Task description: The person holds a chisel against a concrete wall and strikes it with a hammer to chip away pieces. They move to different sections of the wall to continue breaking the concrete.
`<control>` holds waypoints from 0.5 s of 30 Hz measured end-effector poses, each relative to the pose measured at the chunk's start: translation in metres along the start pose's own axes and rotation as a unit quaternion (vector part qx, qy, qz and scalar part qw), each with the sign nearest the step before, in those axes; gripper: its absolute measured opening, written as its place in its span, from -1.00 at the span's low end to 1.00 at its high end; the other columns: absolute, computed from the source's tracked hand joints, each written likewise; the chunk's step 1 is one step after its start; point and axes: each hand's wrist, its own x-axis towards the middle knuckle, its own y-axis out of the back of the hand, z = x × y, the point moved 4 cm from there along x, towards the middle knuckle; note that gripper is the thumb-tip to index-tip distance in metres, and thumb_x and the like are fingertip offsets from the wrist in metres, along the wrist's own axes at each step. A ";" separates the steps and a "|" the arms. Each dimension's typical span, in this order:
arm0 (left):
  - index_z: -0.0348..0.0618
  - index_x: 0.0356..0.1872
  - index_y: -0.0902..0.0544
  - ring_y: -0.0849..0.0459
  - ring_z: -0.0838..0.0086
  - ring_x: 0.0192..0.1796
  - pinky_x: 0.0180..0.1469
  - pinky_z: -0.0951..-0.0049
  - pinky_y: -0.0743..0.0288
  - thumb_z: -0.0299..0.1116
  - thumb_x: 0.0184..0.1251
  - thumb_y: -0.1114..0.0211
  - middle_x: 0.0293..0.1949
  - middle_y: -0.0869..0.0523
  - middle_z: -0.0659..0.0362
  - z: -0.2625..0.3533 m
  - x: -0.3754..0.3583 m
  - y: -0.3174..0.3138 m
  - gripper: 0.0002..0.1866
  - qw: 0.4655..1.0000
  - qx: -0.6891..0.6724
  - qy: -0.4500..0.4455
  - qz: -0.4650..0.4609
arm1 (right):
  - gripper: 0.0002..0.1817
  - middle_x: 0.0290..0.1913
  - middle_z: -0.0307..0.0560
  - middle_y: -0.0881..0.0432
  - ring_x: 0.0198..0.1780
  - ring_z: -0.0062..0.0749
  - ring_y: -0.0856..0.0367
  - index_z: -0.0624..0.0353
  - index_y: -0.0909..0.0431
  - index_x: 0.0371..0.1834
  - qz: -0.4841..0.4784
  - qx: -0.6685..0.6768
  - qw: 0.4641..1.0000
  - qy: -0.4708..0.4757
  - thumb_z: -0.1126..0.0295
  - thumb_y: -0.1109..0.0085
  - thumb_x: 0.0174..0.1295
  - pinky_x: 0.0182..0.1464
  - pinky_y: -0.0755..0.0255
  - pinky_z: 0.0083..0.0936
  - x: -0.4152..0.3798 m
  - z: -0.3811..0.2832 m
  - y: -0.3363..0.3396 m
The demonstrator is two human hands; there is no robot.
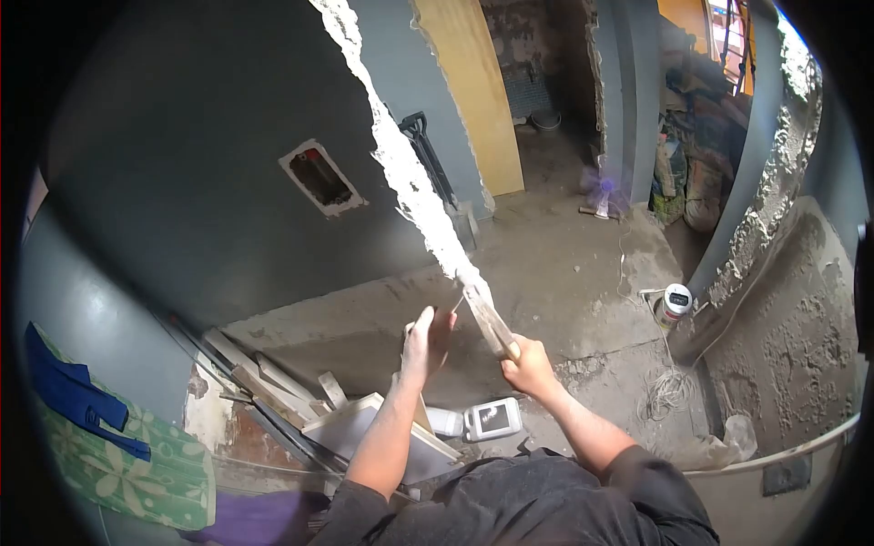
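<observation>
My right hand (pixel 530 366) is wrapped round the lower end of a flat, pale, dusty wooden piece (pixel 490 323), whose upper end meets a rough white plaster edge (pixel 410 182) on the wall. My left hand (pixel 428 344) is raised just left of that piece, palm turned toward it, with its fingers apart and nothing visible in it. Left of the plaster edge, a rectangular wall box (pixel 320 178) is set in the dark grey wall.
Boards and pipes (pixel 273 396) lean at lower left, beside a green floral cloth (pixel 137 464). A white container (pixel 492 419) is below my hands. A round can (pixel 674 305), coiled wire (pixel 672 396) and a small fan (pixel 603 196) stand or lie to the right.
</observation>
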 end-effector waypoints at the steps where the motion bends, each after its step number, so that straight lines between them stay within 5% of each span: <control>1: -0.22 -0.30 -0.54 -0.67 -0.09 -0.46 -0.44 0.13 -0.47 -0.23 0.44 -0.25 -0.57 -0.62 -0.10 0.002 0.001 0.001 -0.75 1.000 -0.011 0.006 0.007 | -0.73 -0.37 0.23 -0.65 -0.35 0.10 -0.68 0.30 -0.59 -0.16 0.001 0.001 1.000 0.002 0.56 -0.10 0.02 -0.23 -0.55 -0.31 -0.006 -0.004 0.000; 4: -0.23 -0.32 -0.53 -0.67 -0.13 -0.40 -0.37 0.08 -0.49 -0.20 0.45 -0.22 -0.53 -0.63 -0.14 -0.002 0.002 -0.001 -0.73 0.999 0.024 0.018 0.012 | -0.74 -0.35 0.23 -0.66 -0.29 0.12 -0.70 0.29 -0.61 -0.20 0.129 0.110 0.983 0.073 0.49 -0.14 0.00 -0.21 -0.55 -0.26 -0.012 -0.027 0.012; 7: -0.25 -0.32 -0.55 -0.64 -0.01 -0.45 -0.34 0.22 -0.51 -0.17 0.46 -0.19 -0.53 -0.63 -0.07 0.003 -0.002 -0.009 -0.70 0.999 0.036 0.013 0.029 | -0.73 -0.34 0.23 -0.67 -0.25 0.09 -0.71 0.27 -0.62 -0.20 0.075 0.017 0.993 0.090 0.49 -0.13 -0.02 -0.17 -0.57 -0.26 -0.001 0.003 0.008; 9: -0.27 -0.30 -0.59 -0.59 0.14 -0.50 -0.35 0.25 -0.48 -0.21 0.47 -0.19 -0.54 -0.62 -0.01 -0.014 0.001 -0.014 -0.71 0.973 -0.219 0.048 0.046 | -0.70 -0.33 0.24 -0.66 -0.23 0.12 -0.70 0.26 -0.61 -0.17 0.013 0.049 0.999 -0.019 0.47 -0.13 -0.03 -0.16 -0.58 -0.23 0.000 0.002 0.006; 11: -0.29 -0.29 -0.61 -0.55 0.27 -0.51 -0.37 0.26 -0.46 -0.26 0.47 -0.20 -0.55 -0.60 0.03 -0.008 0.000 -0.018 -0.74 0.992 -0.109 -0.013 0.066 | -0.67 -0.33 0.26 -0.66 -0.22 0.19 -0.66 0.23 -0.60 -0.16 0.028 0.012 0.999 -0.041 0.42 -0.15 -0.06 -0.15 -0.57 -0.16 -0.008 0.029 0.008; 15: -0.28 -0.38 -0.58 -0.53 0.30 -0.55 -0.40 0.25 -0.42 -0.22 0.36 -0.34 -0.60 -0.57 0.05 -0.017 -0.040 -0.037 -0.70 0.996 0.004 0.093 0.016 | -0.67 -0.32 0.25 -0.67 -0.19 0.21 -0.65 0.15 -0.61 -0.20 0.035 -0.032 0.998 -0.040 0.34 -0.21 -0.10 -0.13 -0.54 -0.02 -0.067 0.078 0.045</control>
